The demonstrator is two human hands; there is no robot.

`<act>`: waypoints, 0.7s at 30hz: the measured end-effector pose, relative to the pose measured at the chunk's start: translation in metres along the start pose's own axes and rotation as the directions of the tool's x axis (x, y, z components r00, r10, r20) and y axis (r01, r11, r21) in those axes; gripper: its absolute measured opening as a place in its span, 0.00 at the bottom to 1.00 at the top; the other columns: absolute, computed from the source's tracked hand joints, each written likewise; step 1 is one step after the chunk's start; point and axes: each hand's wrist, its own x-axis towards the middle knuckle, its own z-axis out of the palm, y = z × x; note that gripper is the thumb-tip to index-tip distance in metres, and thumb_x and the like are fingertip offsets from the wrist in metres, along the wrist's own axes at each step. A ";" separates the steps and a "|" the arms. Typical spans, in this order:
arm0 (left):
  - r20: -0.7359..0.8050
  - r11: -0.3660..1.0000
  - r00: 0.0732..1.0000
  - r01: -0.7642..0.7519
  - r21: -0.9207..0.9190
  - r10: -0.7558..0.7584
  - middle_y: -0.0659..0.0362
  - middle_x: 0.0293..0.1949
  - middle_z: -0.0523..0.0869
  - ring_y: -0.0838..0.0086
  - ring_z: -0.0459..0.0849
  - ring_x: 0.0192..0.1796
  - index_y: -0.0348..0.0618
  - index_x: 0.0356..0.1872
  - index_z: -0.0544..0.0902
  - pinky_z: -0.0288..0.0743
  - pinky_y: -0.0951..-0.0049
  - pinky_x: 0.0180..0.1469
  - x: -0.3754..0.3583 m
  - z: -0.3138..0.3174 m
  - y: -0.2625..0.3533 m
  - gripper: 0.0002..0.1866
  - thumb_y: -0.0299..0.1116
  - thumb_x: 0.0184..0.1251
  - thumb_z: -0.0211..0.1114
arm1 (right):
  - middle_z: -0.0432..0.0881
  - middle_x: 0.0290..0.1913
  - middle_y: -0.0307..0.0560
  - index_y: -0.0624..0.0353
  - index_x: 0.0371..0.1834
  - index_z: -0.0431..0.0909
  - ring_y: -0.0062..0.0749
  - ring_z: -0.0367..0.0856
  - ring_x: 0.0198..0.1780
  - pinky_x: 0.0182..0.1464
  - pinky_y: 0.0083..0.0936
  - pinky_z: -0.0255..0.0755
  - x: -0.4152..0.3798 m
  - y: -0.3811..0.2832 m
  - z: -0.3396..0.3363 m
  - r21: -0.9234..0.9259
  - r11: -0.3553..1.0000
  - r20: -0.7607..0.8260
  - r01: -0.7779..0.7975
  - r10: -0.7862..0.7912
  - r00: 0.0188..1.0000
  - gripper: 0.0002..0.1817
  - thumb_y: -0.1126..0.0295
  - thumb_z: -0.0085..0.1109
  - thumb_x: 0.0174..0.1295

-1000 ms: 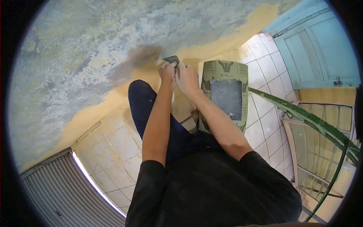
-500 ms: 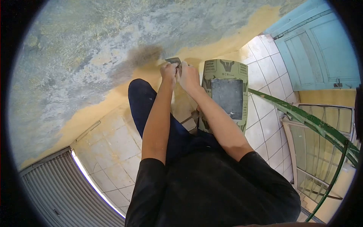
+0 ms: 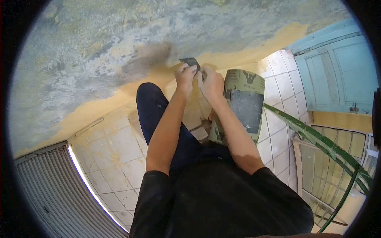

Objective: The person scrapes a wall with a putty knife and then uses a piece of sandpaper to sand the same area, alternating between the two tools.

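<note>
A small dark grey piece of sandpaper (image 3: 192,62) is pinched between my two hands, its flat edge pointing up toward the wall. My left hand (image 3: 185,79) has its fingers closed on the lower left part. On the other side my right hand (image 3: 211,84) grips the right edge, fingertips close to the left ones. Both hands are dusty. Just above them is the wall (image 3: 107,59), with worn grey-blue and yellow paint and a brownish smudge. Right of my right hand is a green printed sheet or cover (image 3: 243,81) with a dark grey rectangle (image 3: 247,111) on it.
A green metal rail (image 3: 309,131) curves along the right side. Behind it are a light blue door (image 3: 337,75) and a framed panel with bars (image 3: 333,162). A ribbed grey shutter (image 3: 59,190) is at lower left. Pale tiles (image 3: 115,150) cover the floor.
Both hands have shifted slightly right, away from the smudge on the wall, and more of the sandpaper shows. The view has tilted a little.
</note>
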 end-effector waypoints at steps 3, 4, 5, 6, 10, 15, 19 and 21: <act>0.020 0.999 1.000 0.005 -0.054 -0.004 0.65 0.24 0.76 0.78 0.77 0.28 0.47 0.20 0.73 0.74 0.75 0.34 -0.009 0.005 0.005 0.14 0.18 0.61 0.65 | 0.84 0.31 0.65 0.61 0.39 0.82 0.62 0.84 0.37 0.42 0.51 0.77 0.001 0.000 -0.001 -0.017 0.997 -0.033 0.072 -0.073 0.997 0.11 0.64 0.60 0.63; 0.060 0.999 0.998 0.020 -0.037 -0.017 0.65 0.24 0.76 0.78 0.78 0.28 0.46 0.20 0.74 0.75 0.75 0.35 -0.007 0.000 0.001 0.13 0.18 0.61 0.65 | 0.84 0.31 0.63 0.61 0.39 0.82 0.61 0.84 0.36 0.42 0.49 0.78 -0.002 -0.002 -0.001 -0.050 0.997 -0.041 0.061 -0.063 0.997 0.11 0.64 0.61 0.63; 0.099 0.999 0.995 0.028 -0.018 -0.026 0.65 0.24 0.77 0.77 0.78 0.28 0.46 0.21 0.74 0.75 0.75 0.35 -0.005 0.000 0.004 0.13 0.18 0.61 0.64 | 0.85 0.31 0.62 0.61 0.39 0.82 0.60 0.85 0.36 0.42 0.47 0.78 -0.001 -0.007 -0.002 -0.080 0.995 -0.051 0.054 -0.058 0.997 0.11 0.64 0.61 0.63; 0.098 1.000 0.995 0.021 -0.019 -0.019 0.65 0.24 0.77 0.77 0.78 0.28 0.46 0.21 0.74 0.75 0.75 0.35 -0.002 0.002 0.006 0.13 0.18 0.61 0.64 | 0.85 0.31 0.62 0.61 0.39 0.82 0.60 0.85 0.36 0.42 0.47 0.78 0.003 -0.010 -0.005 -0.078 0.995 -0.053 0.060 -0.064 0.997 0.11 0.64 0.61 0.63; -0.016 0.997 0.997 0.071 -0.017 -0.071 0.65 0.24 0.77 0.78 0.78 0.27 0.46 0.21 0.74 0.73 0.77 0.31 0.009 -0.002 -0.008 0.12 0.18 0.61 0.64 | 0.85 0.32 0.62 0.62 0.39 0.83 0.60 0.85 0.37 0.43 0.47 0.78 0.007 -0.004 0.005 -0.026 0.999 -0.005 0.027 -0.027 1.000 0.10 0.65 0.62 0.62; -0.002 0.999 0.999 0.047 -0.014 -0.048 0.61 0.25 0.80 0.76 0.78 0.24 0.42 0.24 0.77 0.73 0.76 0.26 0.014 -0.008 -0.012 0.09 0.18 0.60 0.63 | 0.85 0.32 0.63 0.63 0.36 0.83 0.60 0.85 0.36 0.42 0.47 0.78 0.008 -0.006 0.009 0.005 0.999 -0.022 0.053 -0.052 0.998 0.10 0.67 0.63 0.61; -0.077 0.988 0.991 0.113 0.106 -0.105 0.61 0.25 0.80 0.76 0.79 0.25 0.43 0.23 0.76 0.74 0.76 0.28 0.015 -0.008 -0.009 0.10 0.18 0.60 0.63 | 0.84 0.31 0.64 0.64 0.35 0.82 0.61 0.84 0.35 0.41 0.47 0.78 0.006 -0.001 0.015 0.007 1.000 -0.013 0.010 -0.010 1.000 0.09 0.68 0.63 0.60; -0.088 0.994 0.990 0.108 0.004 -0.107 0.61 0.25 0.80 0.76 0.79 0.26 0.43 0.20 0.74 0.75 0.74 0.29 0.016 -0.006 -0.009 0.12 0.18 0.59 0.64 | 0.84 0.31 0.64 0.64 0.35 0.82 0.61 0.84 0.35 0.40 0.48 0.78 0.008 -0.001 0.016 0.017 0.998 -0.034 0.054 -0.053 0.998 0.09 0.68 0.63 0.60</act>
